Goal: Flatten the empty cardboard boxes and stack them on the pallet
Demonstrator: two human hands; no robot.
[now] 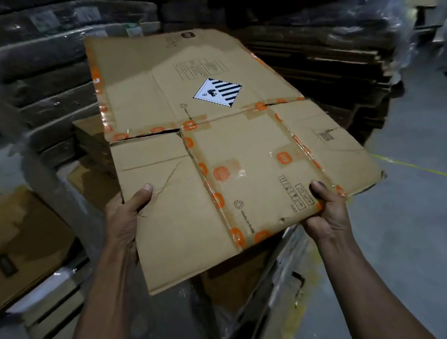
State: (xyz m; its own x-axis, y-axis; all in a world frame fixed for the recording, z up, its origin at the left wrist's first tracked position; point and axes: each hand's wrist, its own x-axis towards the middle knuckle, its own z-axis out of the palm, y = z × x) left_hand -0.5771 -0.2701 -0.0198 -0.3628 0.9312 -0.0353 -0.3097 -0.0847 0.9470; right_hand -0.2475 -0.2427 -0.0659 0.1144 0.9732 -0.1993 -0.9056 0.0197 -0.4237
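Observation:
A flattened brown cardboard box (213, 142) with orange-printed tape and a black-and-white hazard diamond label fills the middle of the view, held flat in the air and tilted away from me. My left hand (127, 217) grips its near left edge, thumb on top. My right hand (327, 210) grips the near right edge, thumb on top as well. Below the box lies a wooden pallet (54, 311) wrapped partly in clear plastic, with a low stack of flat cardboard (90, 146) on it behind the held box.
Another brown box (15, 245) lies at the left on the pallet's edge. Tall shrink-wrapped stacks of flattened cardboard (35, 65) stand behind, and more stacks (329, 52) at the back right. Grey concrete floor (421, 229) with a yellow line spreads to the right.

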